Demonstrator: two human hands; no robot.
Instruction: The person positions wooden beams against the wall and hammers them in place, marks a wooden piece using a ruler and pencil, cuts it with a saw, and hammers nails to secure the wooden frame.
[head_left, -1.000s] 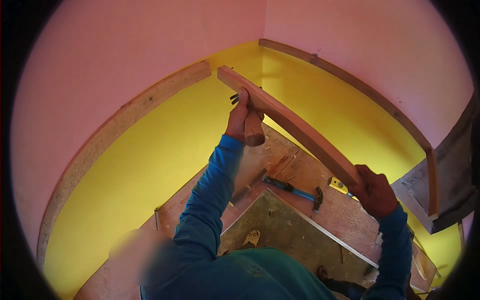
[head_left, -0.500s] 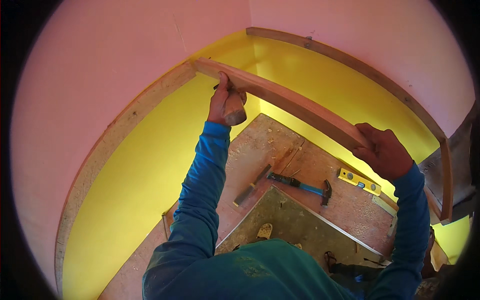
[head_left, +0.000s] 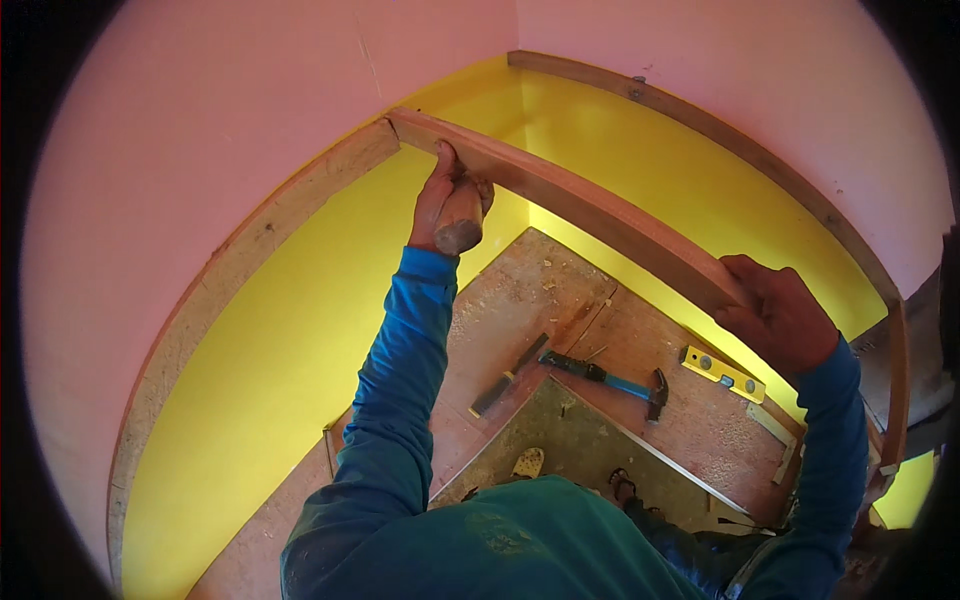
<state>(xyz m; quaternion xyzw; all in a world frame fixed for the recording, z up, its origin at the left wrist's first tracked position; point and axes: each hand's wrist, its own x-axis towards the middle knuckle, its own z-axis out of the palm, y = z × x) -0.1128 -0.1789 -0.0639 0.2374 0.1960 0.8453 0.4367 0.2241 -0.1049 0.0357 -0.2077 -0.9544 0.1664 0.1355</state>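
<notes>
A long wooden batten (head_left: 580, 205) spans from the left wall's strip toward my right. Its far left end meets the end of the fixed wooden strip (head_left: 270, 228) on that wall. My left hand (head_left: 428, 208) is closed under the batten near that end, thumb pressed against its side. A stubby brown wooden cylinder (head_left: 461, 222) with a worn end is also in this hand; its other end is hidden. My right hand (head_left: 785, 312) grips the batten's near right end, fingers wrapped around it.
Below lie a claw hammer (head_left: 610, 378) with a blue and black handle, a yellow spirit level (head_left: 722, 374), a narrow dark hand tool (head_left: 508, 376) and a try square (head_left: 775, 432) on a dusty wooden surface (head_left: 690, 455). Another wooden strip (head_left: 720, 125) runs along the right wall.
The batten's left end has shifted slightly left and up against the wall strip. My right hand has moved a little right and down. The view has shifted slightly.
</notes>
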